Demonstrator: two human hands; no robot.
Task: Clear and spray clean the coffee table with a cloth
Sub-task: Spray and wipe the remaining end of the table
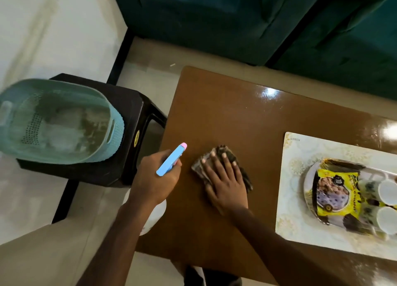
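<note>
The brown coffee table [236, 113] fills the middle of the head view. My right hand [225, 184] lies flat, fingers straight, pressing a dark folded cloth [245, 174] onto the table's left part. Just left of it, at the table's left edge, my left hand [159, 176] grips a spray bottle [171, 159] with a blue head and pink nozzle tip; its white body shows below my wrist. A patterned placemat [300, 156] lies on the right side of the table and carries a plate [309, 178] with a yellow snack packet [335, 193] and white cups [386, 191].
A teal plastic basket [111, 135] sits on a black stool [133, 105] left of the table. A dark green sofa [236, 17] stands behind the table. Pale tiled floor lies between the stool and the sofa.
</note>
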